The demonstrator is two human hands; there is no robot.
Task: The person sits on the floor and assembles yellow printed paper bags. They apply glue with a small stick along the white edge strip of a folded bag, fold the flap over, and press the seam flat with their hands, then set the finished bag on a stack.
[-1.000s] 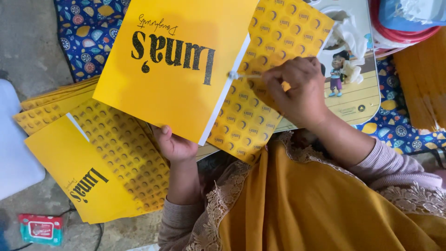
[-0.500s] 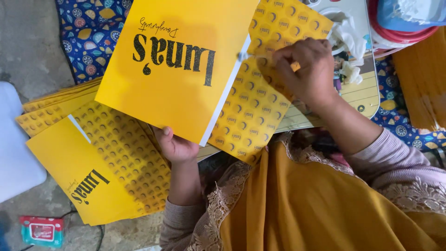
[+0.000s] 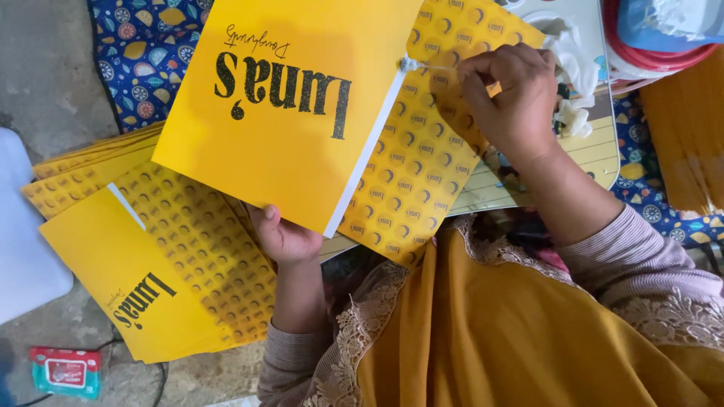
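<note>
The left hand (image 3: 283,237) grips the lower edge of a yellow folded card (image 3: 302,105), thumb pressed on its underside, holding it up over the lap. The right hand (image 3: 513,94) has its fingers (image 3: 483,71) pinched on a thin white stick (image 3: 422,66) at the card's patterned flap (image 3: 430,151). A stack of flat yellow cards (image 3: 151,256) lies left on the floor, partly hidden by the held card, near a small red-and-green packet (image 3: 66,371) and a blue patterned cloth (image 3: 143,45).
</note>
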